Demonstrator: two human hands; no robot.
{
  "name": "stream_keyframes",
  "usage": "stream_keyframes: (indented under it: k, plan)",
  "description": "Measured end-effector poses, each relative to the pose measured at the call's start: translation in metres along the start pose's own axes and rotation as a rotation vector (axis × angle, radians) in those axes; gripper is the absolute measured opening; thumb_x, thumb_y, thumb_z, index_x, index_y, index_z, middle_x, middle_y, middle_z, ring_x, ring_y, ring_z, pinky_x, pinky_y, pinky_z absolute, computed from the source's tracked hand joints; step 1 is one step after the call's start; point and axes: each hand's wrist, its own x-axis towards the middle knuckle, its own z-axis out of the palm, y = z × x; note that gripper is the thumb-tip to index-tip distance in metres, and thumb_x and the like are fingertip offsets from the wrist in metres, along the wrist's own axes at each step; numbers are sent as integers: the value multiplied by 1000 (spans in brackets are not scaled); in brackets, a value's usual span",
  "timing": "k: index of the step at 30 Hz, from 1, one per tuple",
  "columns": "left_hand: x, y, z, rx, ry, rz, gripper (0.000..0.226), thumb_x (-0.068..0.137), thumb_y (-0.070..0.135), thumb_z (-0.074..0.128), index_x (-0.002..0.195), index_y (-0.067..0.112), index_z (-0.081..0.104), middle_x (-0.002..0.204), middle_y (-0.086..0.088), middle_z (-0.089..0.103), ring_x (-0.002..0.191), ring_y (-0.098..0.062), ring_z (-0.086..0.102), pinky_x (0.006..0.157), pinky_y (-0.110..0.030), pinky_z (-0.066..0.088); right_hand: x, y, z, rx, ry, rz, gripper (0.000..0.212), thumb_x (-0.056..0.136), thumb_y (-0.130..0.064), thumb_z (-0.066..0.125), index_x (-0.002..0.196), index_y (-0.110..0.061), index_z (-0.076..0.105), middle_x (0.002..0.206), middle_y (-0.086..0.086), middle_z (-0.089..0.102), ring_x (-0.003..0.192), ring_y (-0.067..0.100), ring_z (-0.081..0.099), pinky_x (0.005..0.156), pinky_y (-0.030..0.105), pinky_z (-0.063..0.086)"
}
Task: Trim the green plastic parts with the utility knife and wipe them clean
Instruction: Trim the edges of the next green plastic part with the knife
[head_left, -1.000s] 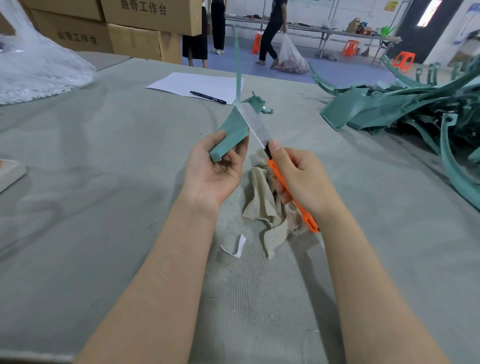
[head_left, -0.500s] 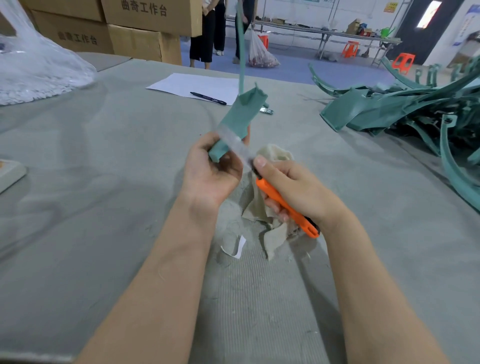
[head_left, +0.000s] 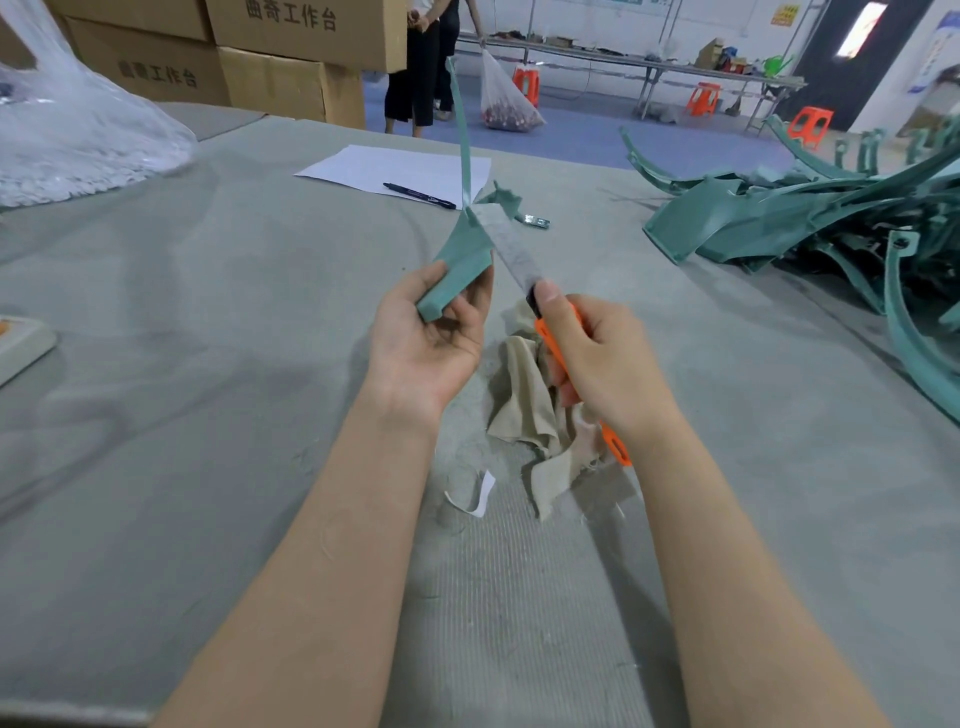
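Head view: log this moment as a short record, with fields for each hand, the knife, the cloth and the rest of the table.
left hand: holds green part raised above the table
right hand: grips utility knife, thumb by the blade's base
blade: extended, laid along the part's right edge
cloth: crumpled on the table below the hands
pile of green parts: far right
paper: beyond the hands, pen on it
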Motion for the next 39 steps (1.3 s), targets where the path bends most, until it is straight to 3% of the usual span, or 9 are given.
stream_keyframes:
  k: [4, 10, 16, 20, 25, 30, 32, 35, 39]
  plan:
    - [0, 0, -1, 37, 9, -10, 19, 94, 7, 49, 85, -4, 62, 76, -18, 70, 78, -27, 68, 40, -12, 46, 0, 2, 0, -5, 13, 25, 50, 95, -55, 46, 61, -19, 49, 45, -2, 50, 36, 13, 47, 36, 16, 33]
    - [1, -2, 0, 129, -4, -84, 15, 93, 6, 50, 96, -3, 62, 99, -17, 69, 77, -27, 71, 38, -11, 44, 3, 1, -3, -6, 122, 54, 61, 95, -56, 44, 69, -1, 46, 57, 10, 48, 48, 20, 46, 57, 48, 50]
    - [0, -3, 0, 160, 0, -118, 16, 92, 6, 51, 104, 0, 60, 115, -15, 64, 74, -27, 71, 37, -12, 44, 5, 3, -9, 17, 227, 48, 68, 95, -56, 44, 75, 8, 43, 57, 11, 45, 47, 19, 44, 52, 45, 46]
    - [0, -1, -1, 126, -3, -109, 20, 92, 6, 50, 110, 1, 58, 115, -15, 64, 76, -27, 71, 38, -11, 44, 2, 0, -5, 10, 130, 68, 62, 94, -58, 43, 67, -2, 39, 54, 7, 43, 46, 18, 42, 51, 42, 44]
    - [0, 1, -2, 108, -11, -97, 25, 91, 6, 50, 116, 4, 55, 108, -15, 67, 76, -28, 72, 36, -12, 42, -1, -3, -6, 45, -2, 57, 54, 96, -54, 43, 53, -23, 40, 44, -2, 44, 38, 16, 41, 40, 23, 37]
    - [1, 3, -3, 107, 3, -63, 8, 91, 6, 51, 94, 1, 57, 79, -16, 69, 68, -28, 71, 35, -11, 39, -6, -10, -3, 88, -142, 36, 56, 98, -48, 43, 88, 4, 57, 50, -1, 43, 40, 11, 43, 38, 26, 41]
    - [0, 3, -3, 99, 0, -56, 7, 91, 7, 51, 91, 2, 56, 89, -16, 68, 65, -28, 70, 35, -12, 38, -8, -11, -4, 110, -200, 40, 59, 99, -49, 42, 90, 9, 52, 54, 4, 41, 41, 11, 41, 40, 28, 40]
    - [-1, 3, -1, 107, -8, -56, 8, 92, 9, 49, 95, 4, 56, 112, -13, 61, 59, -25, 68, 35, -12, 37, -10, -14, -9, 122, -275, 70, 52, 98, -51, 41, 72, -7, 45, 52, 6, 42, 39, 14, 41, 42, 28, 39]
    - [1, 0, 2, 139, 14, -39, 27, 94, 8, 45, 120, 5, 54, 121, -11, 59, 59, -20, 65, 36, -12, 41, -11, -17, -13, 97, -357, 63, 52, 98, -50, 41, 68, -7, 47, 47, 5, 45, 36, 14, 42, 42, 26, 40]
